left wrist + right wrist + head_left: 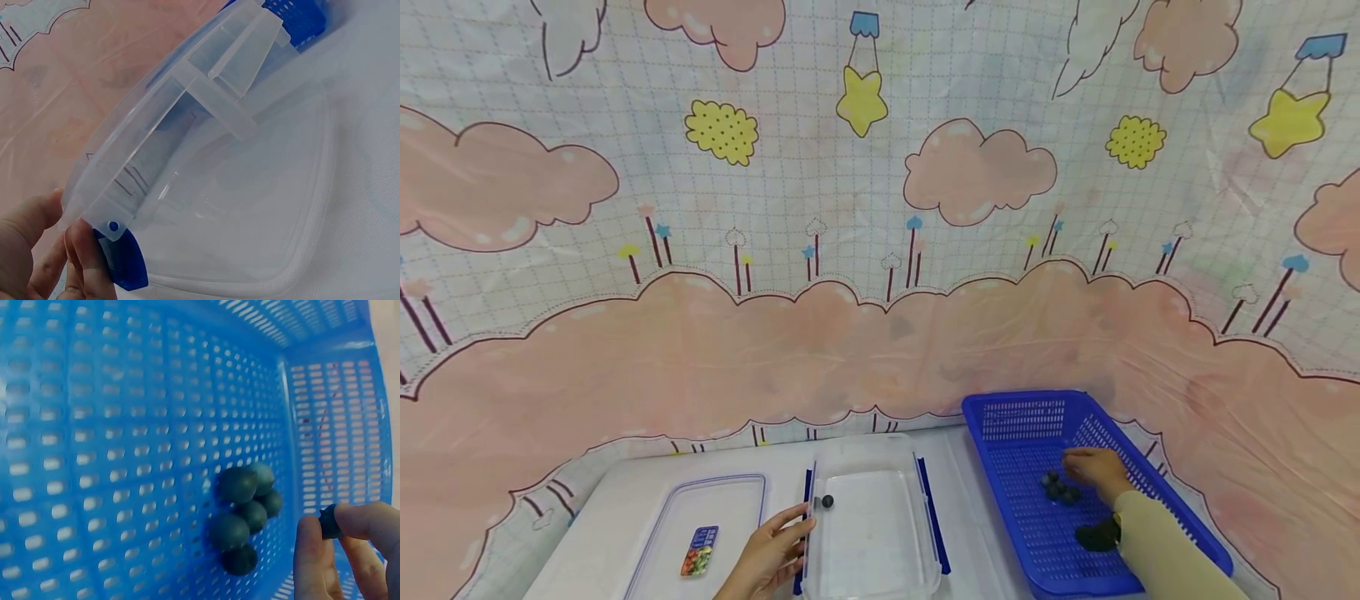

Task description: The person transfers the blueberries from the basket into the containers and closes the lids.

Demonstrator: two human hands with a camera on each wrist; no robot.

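My left hand (772, 550) grips the left rim of a clear plastic container (880, 533). In the left wrist view, thumb and fingers pinch that rim (94, 200) close to a blue latch (128, 262). One blueberry (827, 501) lies inside by the left wall. Over the blue basket (1011, 508), my right hand (1097, 471) pinches a blueberry (330, 522) between thumb and finger, as the right wrist view shows. Several more blueberries (240, 519) sit clustered on the basket floor beside it. A dark green piece (1097, 535), its kind unclear, lies nearer the front, partly covered by the sleeve.
Left of the container, a clear lid (655, 533) with a bluish edge lies on the white table (595, 517), bearing a colourful label (700, 550). Blue latches (934, 517) hang along the container's sides. A patterned cloth (850, 350) rises behind everything.
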